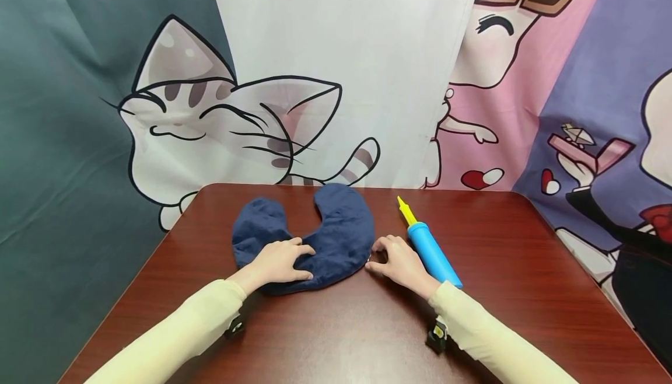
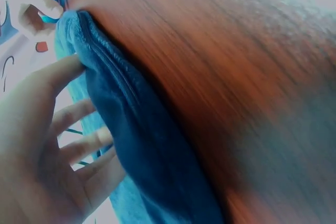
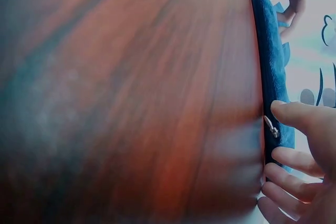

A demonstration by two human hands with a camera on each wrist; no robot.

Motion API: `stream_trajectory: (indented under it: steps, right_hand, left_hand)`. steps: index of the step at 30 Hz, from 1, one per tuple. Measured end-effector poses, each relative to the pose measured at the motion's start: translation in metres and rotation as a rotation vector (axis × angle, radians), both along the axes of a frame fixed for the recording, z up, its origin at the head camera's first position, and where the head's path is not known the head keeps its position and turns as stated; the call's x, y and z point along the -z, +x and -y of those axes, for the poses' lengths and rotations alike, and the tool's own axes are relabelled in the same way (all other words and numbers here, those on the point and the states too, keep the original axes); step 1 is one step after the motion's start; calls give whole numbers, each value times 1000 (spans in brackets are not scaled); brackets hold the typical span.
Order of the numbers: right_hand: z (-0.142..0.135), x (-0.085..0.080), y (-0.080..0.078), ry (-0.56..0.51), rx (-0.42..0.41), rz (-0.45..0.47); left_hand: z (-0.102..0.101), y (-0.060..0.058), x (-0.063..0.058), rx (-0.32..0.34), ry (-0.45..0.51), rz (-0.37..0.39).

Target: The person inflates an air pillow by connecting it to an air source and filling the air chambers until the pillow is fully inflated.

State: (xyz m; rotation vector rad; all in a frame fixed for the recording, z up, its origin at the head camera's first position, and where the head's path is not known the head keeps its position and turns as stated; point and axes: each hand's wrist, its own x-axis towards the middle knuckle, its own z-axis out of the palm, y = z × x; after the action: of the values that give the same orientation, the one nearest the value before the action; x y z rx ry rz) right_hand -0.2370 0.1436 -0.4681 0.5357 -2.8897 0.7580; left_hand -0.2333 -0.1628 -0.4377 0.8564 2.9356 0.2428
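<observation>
A navy plush U-shaped neck pillow [image 1: 343,226] lies fairly flat on the table, its opening toward the far side. My left hand [image 1: 278,261] rests on its near left part, fingers and thumb spread over the fabric. Along the pillow's side runs a zipper [image 2: 113,64], seen in the left wrist view. At the pillow's right edge is my right hand [image 1: 399,262], its thumb and fingers gently bent. The right wrist view shows a small metal zipper pull [image 3: 271,127] between the thumb and the fingers, with the thumb tip touching the fabric just above it.
A blue hand pump [image 1: 433,255] with a yellow nozzle [image 1: 406,211] lies just right of my right hand. The reddish-brown wooden table [image 1: 336,337] ends at a cloth backdrop [image 1: 399,80] printed with cartoon figures.
</observation>
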Motion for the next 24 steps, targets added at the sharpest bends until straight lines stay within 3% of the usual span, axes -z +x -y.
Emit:
stream_trajectory:
  steps: [10, 19, 24]
  right_hand:
    - [3, 2, -5, 21, 11, 10]
    - [3, -1, -14, -36, 28, 65]
    - [4, 0, -18, -59, 29, 72]
  left_hand:
    - [1, -3, 3, 42, 22, 37]
    - [6, -13, 6, 219, 34, 51]
    - [8, -15, 9, 271, 58, 31]
